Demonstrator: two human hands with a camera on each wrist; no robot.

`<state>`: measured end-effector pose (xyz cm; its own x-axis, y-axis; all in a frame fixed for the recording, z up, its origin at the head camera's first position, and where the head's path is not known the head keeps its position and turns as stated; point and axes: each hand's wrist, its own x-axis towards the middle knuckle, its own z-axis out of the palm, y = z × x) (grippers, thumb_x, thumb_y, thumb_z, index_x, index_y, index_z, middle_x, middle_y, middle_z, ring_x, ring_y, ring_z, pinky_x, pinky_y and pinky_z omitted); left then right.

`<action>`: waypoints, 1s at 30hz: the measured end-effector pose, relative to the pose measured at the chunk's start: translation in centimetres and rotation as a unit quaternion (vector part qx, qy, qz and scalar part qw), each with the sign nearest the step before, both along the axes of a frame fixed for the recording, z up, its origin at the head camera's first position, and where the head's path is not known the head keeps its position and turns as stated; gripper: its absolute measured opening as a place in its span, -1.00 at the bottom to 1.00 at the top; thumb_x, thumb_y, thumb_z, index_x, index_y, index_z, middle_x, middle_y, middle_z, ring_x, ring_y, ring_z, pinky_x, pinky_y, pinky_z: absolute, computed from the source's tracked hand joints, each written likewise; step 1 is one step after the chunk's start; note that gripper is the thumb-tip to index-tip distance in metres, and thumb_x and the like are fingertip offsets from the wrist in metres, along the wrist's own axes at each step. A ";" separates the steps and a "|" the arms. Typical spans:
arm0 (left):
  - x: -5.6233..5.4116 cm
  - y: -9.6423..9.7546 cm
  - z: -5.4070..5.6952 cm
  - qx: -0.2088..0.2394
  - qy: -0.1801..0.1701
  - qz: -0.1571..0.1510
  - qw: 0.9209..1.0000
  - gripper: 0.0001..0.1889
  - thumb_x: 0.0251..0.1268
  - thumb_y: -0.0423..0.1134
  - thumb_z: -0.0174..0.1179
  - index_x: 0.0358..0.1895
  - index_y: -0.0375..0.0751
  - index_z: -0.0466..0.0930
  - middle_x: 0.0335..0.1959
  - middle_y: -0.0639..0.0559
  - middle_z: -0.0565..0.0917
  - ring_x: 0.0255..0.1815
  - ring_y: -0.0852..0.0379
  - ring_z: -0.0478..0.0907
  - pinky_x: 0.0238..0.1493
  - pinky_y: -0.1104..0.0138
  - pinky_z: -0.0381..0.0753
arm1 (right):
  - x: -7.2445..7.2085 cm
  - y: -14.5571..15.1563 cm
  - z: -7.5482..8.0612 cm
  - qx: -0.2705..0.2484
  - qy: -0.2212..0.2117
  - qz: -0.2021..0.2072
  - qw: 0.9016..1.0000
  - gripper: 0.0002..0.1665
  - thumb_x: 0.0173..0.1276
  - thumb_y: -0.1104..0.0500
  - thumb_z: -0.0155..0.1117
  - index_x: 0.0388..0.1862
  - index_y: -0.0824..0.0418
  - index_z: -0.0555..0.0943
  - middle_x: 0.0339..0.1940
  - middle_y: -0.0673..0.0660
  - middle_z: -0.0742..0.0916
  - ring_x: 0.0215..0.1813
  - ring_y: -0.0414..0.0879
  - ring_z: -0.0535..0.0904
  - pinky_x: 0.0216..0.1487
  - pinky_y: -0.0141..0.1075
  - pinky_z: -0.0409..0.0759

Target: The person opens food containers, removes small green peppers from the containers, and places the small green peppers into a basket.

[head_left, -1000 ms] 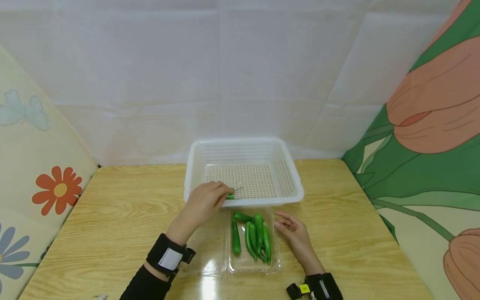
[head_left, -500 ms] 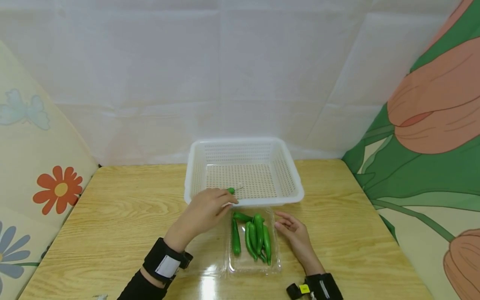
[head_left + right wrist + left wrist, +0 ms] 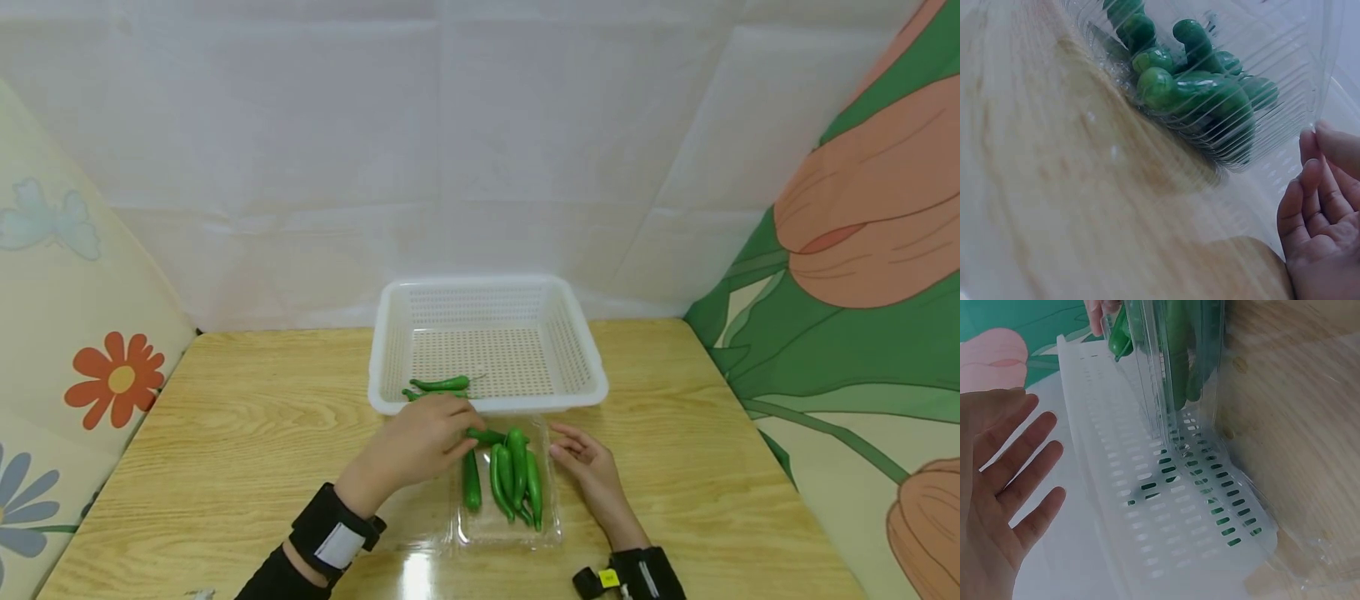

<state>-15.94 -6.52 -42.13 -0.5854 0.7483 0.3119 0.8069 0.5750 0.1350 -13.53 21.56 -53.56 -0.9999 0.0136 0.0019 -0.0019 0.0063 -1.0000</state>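
My left hand [image 3: 423, 442] is over the top left corner of a clear plastic box [image 3: 551, 533] in the head view. Its fingers are parted and hold nothing in the left wrist view, and the fingertips are close to a green chili pepper [image 3: 486, 436] lying crosswise. Several other green chili peppers [image 3: 517, 467] lie lengthwise in the box. At the box's right side my right hand [image 3: 592, 475] pinches the rim between thumb and finger, as the right wrist view shows. Two green chili peppers [image 3: 442, 383] lie in the near left part of a white perforated basket [image 3: 592, 367].
The basket stands directly behind the box, before a white cloth backdrop [image 3: 450, 167]. The box's clear lid [image 3: 420, 508] lies folded out to the left on the wooden table [image 3: 262, 433]. Printed panels flank the table on both sides.
My left hand has come back from inside the basket towards the box, leaving a green chili pepper in the basket. My right hand has stayed at the box's rim.
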 end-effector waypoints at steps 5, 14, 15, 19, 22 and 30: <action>0.4 0.5 -0.3 -0.012 0.004 -0.017 1.000 -0.82 0.28 -0.14 0.34 -0.09 -0.04 0.71 -0.10 0.15 0.68 -0.02 0.16 0.60 0.14 0.27 0.54 | 0.0 0.0 0.0 0.000 0.000 -0.001 1.000 -0.54 0.38 0.35 0.29 0.22 0.48 0.51 -0.30 0.02 0.70 -0.24 -0.24 0.63 -0.15 -0.47 0.58; 1.0 1.5 -1.3 -0.070 -0.007 -0.020 0.997 -0.84 0.30 -0.05 0.32 -0.15 0.03 0.73 -0.12 0.19 0.69 0.00 0.20 0.59 0.17 0.27 0.51 | 0.0 0.1 -0.1 0.000 0.006 0.003 1.000 -0.54 0.38 0.35 0.28 0.22 0.49 0.50 -0.28 0.04 0.71 -0.22 -0.24 0.63 -0.12 -0.47 0.58; 1.0 1.6 -1.3 -0.074 -0.008 -0.022 0.997 -0.84 0.28 -0.04 0.33 -0.16 0.04 0.73 -0.14 0.20 0.69 -0.01 0.20 0.60 0.17 0.27 0.51 | 0.0 0.1 -0.1 -0.001 0.007 0.003 1.000 -0.54 0.38 0.35 0.28 0.22 0.49 0.50 -0.28 0.04 0.71 -0.22 -0.24 0.63 -0.12 -0.47 0.58; 1.2 2.0 -1.6 -0.094 -0.018 -0.026 0.995 -0.85 0.24 0.00 0.36 -0.20 0.09 0.74 -0.19 0.25 0.69 -0.04 0.23 0.59 0.15 0.31 0.50 | -0.1 0.1 -0.2 -0.001 0.008 0.005 1.000 -0.54 0.38 0.36 0.28 0.22 0.50 0.50 -0.28 0.04 0.71 -0.22 -0.24 0.63 -0.12 -0.47 0.58; 1.3 2.3 -1.7 -0.109 -0.032 -0.026 0.993 -0.84 0.20 0.02 0.38 -0.23 0.11 0.74 -0.22 0.28 0.68 -0.08 0.25 0.59 0.08 0.34 0.50 | 0.0 0.1 -0.1 -0.001 0.007 0.003 1.000 -0.54 0.38 0.36 0.28 0.22 0.49 0.50 -0.29 0.04 0.71 -0.22 -0.24 0.63 -0.13 -0.47 0.58; 1.4 2.9 -2.3 -0.151 -0.047 -0.017 0.987 -0.80 0.13 0.09 0.41 -0.28 0.11 0.74 -0.31 0.31 0.64 -0.17 0.27 0.56 -0.02 0.35 0.47 | -0.1 0.1 0.0 -0.001 0.008 0.005 1.000 -0.54 0.38 0.36 0.27 0.22 0.50 0.50 -0.28 0.04 0.70 -0.22 -0.24 0.63 -0.13 -0.47 0.58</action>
